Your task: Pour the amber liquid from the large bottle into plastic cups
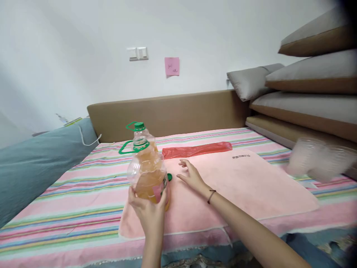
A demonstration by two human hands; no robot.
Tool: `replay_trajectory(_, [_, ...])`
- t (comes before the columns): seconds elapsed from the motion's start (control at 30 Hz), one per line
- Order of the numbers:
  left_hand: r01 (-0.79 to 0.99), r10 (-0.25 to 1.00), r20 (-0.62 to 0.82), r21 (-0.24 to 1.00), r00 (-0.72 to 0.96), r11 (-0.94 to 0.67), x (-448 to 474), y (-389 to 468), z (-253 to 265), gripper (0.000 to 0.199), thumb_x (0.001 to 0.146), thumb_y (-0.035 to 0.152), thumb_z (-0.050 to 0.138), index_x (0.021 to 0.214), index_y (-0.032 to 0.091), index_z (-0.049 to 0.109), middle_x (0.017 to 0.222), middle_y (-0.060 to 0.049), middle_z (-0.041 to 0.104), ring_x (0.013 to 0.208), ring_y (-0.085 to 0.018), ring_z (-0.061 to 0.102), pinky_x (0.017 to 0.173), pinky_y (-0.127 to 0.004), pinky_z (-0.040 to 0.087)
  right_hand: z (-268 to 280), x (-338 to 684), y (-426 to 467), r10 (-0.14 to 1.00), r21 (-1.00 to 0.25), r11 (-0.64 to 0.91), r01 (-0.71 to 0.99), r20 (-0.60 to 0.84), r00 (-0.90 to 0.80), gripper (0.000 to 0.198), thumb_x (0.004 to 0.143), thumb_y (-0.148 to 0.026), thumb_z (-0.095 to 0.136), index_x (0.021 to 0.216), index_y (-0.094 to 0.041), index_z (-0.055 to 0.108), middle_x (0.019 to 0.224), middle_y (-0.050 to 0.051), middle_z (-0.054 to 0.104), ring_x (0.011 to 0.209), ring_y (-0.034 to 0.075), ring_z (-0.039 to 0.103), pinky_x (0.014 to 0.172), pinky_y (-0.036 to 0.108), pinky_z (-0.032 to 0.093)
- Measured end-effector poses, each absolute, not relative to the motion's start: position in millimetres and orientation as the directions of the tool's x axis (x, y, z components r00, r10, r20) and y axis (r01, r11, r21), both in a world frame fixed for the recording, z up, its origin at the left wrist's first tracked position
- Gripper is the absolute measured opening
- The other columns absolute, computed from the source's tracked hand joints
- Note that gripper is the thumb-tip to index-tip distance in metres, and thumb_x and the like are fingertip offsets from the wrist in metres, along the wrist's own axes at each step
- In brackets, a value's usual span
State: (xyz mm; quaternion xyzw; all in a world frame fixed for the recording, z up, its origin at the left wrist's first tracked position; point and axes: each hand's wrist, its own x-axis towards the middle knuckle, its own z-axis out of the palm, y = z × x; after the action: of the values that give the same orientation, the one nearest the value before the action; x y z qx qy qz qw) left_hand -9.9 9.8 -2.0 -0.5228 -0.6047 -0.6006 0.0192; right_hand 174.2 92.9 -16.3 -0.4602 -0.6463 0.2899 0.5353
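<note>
My left hand (149, 212) grips the lower part of a clear plastic bottle (147, 171) of amber liquid, uncapped, with a green handle ring at its neck. A second bottle (142, 131) with a green cap stands just behind it. A green cap (169, 177) lies on the pink towel (251, 182) to the right of the held bottle. My right hand (192, 175) hovers flat over the towel, fingers spread, close to that cap and holding nothing. A dark band circles the right wrist.
The towel lies on a striped pink bedsheet (69, 208). A red plastic bag (196, 149) lies behind the towel. Clear plastic cups (318, 158), blurred, sit at the right. A blue-grey pillow (36, 163) is at the left, stacked cushions (312, 85) at the right.
</note>
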Motion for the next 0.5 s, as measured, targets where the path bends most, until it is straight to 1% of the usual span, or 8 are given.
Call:
replay_trajectory(0.1, [0.636,0.628,0.649,0.711,-0.431,-0.299,-11.7,13.7,-5.3,0.117,0.066,0.056,0.079,0.152,0.012,0.013,0.154,-0.025,0.024,0.146,-0.038,0.031,0.122,-0.056,0.03,-21.1,240.6,41.5,0.896,-0.843,0.414,0.344,0.445,0.012,0.055,0.079,-0.026,0.067,0.131,-0.023,0.05,0.123,0.012,0.065,0.112,0.022,0.063,0.1,0.042,0.048])
replay_trajectory(0.2, [0.632,0.636,0.629,0.725,-0.447,-0.272,-16.8,19.0,-12.0,0.131,0.052,0.059,0.083,0.151,0.012,0.01,0.158,-0.025,0.018,0.149,-0.041,0.023,0.123,-0.059,0.024,-37.8,309.9,-14.9,0.901,-0.816,0.374,0.441,0.433,0.037,0.048,0.08,-0.025,0.063,0.127,-0.023,0.054,0.116,0.01,0.069,0.108,0.023,0.067,0.1,0.044,0.049])
replay_trajectory(0.27, [0.661,0.638,0.632,0.708,-0.44,-0.247,-21.2,21.6,-15.8,0.132,0.054,0.064,0.079,0.152,0.015,0.005,0.161,-0.023,0.01,0.151,-0.042,0.018,0.122,-0.061,0.027,-45.7,347.5,-44.1,0.906,-0.827,0.309,0.47,0.406,0.12,0.038,0.081,-0.026,0.062,0.119,-0.021,0.059,0.103,0.008,0.072,0.098,0.023,0.069,0.093,0.043,0.053])
replay_trajectory(0.3, [0.71,0.621,0.663,0.665,-0.419,-0.231,-22.6,22.2,-16.7,0.127,0.058,0.065,0.077,0.152,0.021,0.004,0.163,-0.019,0.009,0.151,-0.042,0.016,0.122,-0.062,0.029,-46.9,362.5,-54.9,0.908,-0.836,0.287,0.468,0.393,0.144,0.032,0.081,-0.027,0.061,0.113,-0.021,0.061,0.097,0.007,0.073,0.092,0.023,0.069,0.089,0.042,0.054])
replay_trajectory(0.37, [0.839,0.489,0.811,0.484,-0.322,-0.25,-20.1,21.4,-15.6,0.114,0.065,0.061,0.075,0.151,0.031,0.007,0.164,-0.011,0.015,0.15,-0.039,0.021,0.124,-0.059,0.025,-44.4,385.2,-69.9,0.918,-0.856,0.263,0.446,0.364,0.158,0.022,0.084,-0.03,0.059,0.103,-0.02,0.065,0.09,0.006,0.073,0.084,0.021,0.069,0.081,0.037,0.054])
replay_trajectory(0.43, [0.89,0.329,0.935,0.257,-0.131,-0.376,-4.6,18.3,-10.7,0.111,0.055,0.055,0.083,0.144,0.027,0.024,0.158,-0.014,0.027,0.147,-0.043,0.028,0.124,-0.062,0.025,-39.3,401.1,-79.6,0.931,-0.862,0.239,0.447,0.333,0.146,0.018,0.086,-0.031,0.057,0.096,-0.019,0.067,0.086,0.006,0.072,0.079,0.02,0.068,0.075,0.034,0.053])
replay_trajectory(0.47, [0.868,0.318,0.945,0.223,-0.08,-0.444,10.0,16.2,-7.3,0.104,0.048,0.05,0.087,0.135,0.023,0.035,0.151,-0.017,0.037,0.144,-0.045,0.033,0.122,-0.063,0.028,-37.2,408.0,-83.6,0.938,-0.861,0.22,0.459,0.317,0.144,0.018,0.086,-0.03,0.056,0.093,-0.019,0.068,0.083,0.006,0.072,0.078,0.02,0.067,0.072,0.033,0.052])
replay_trajectory(0.5, [0.817,0.374,0.924,0.276,-0.08,-0.506,29.7,13.7,-3.5,0.089,0.047,0.045,0.088,0.122,0.022,0.047,0.142,-0.018,0.046,0.14,-0.045,0.041,0.119,-0.063,0.033,-36.0,414.8,-87.5,0.943,-0.859,0.2,0.471,0.299,0.146,0.018,0.086,-0.029,0.055,0.091,-0.019,0.068,0.081,0.005,0.071,0.076,0.02,0.067,0.07,0.032,0.051])
